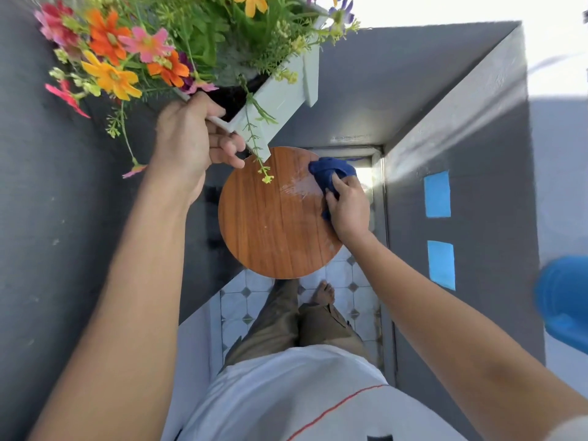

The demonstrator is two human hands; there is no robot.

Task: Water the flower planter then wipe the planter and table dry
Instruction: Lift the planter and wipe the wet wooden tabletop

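A white wooden flower planter full of orange, pink and yellow flowers is lifted and tilted above the far left of a small round wooden table. My left hand grips the planter by its near corner. My right hand presses a dark blue cloth onto the far right part of the tabletop. A wet, shiny smear shows on the wood just left of the cloth.
Grey walls close in on the left, far side and right. Two blue tape patches mark the right wall. A blue plastic object sits at the right edge. Tiled floor and my bare foot lie below the table.
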